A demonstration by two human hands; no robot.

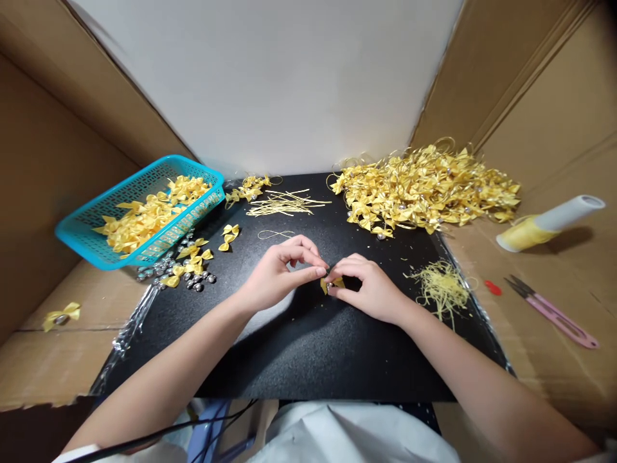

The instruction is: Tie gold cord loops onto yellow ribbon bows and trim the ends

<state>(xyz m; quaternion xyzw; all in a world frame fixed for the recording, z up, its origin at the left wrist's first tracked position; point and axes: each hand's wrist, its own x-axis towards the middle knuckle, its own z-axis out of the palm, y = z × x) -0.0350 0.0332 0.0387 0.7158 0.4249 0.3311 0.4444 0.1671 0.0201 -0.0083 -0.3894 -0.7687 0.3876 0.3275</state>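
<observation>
A small yellow ribbon bow (339, 282) with a silvery bell on it is held just above the black work surface (308, 360). My right hand (371, 287) grips it between thumb and fingers, which cover part of it. Close beside it, the thumb and index finger of my left hand (284, 273) are pinched together, and what lies between the tips is too small to make out. Behind my left hand lies a loop of thin cord (276, 234). Further back is a bundle of cut yellow cords (286, 203).
At left stands a blue basket (91, 254) of bows, with silvery bells (197, 283) and loose bows (230, 236) nearby. A heap of corded bows (424, 186) fills the back right. Thread scraps (443, 286), pink-handled snips (554, 315) and a thread-wound tube (576, 212) lie at right.
</observation>
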